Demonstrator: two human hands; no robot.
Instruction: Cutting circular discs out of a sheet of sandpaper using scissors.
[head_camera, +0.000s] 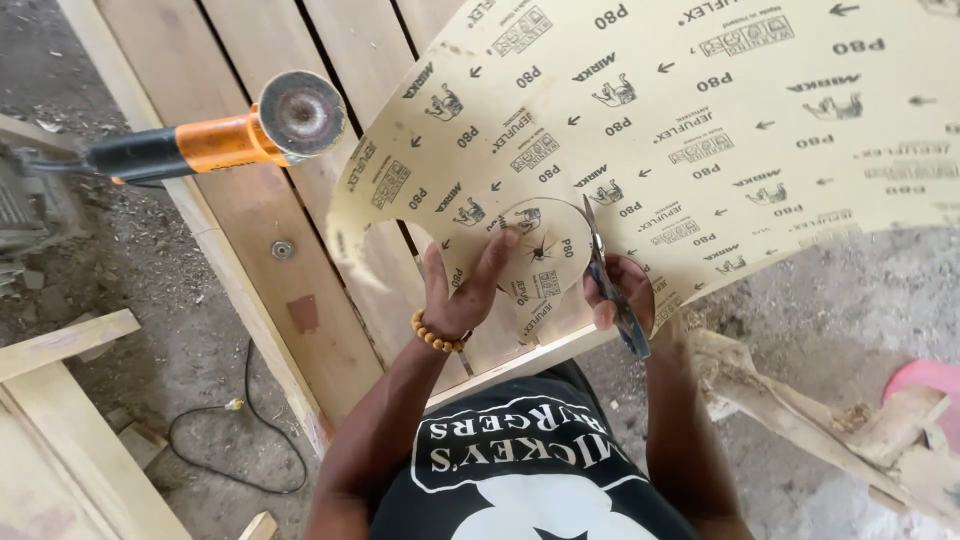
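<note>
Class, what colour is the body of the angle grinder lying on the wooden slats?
Orange, with a black handle; the angle grinder shows best in the head view.

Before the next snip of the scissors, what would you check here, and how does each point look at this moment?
1. Left hand pressing the round disc template flat on the big tan sandpaper sheet: ok.
2. Left fingers away from the scissor blades: ok, they rest on the disc's far side.
3. Right hand gripping the metal scissors: ok.
4. Blades following the disc's edge: cannot tell; the cut line is partly hidden.
5. Orange-and-black angle grinder lying on the wooden slatted frame, apart from both hands: ok.
6. Grinder switched off: cannot tell.
</note>
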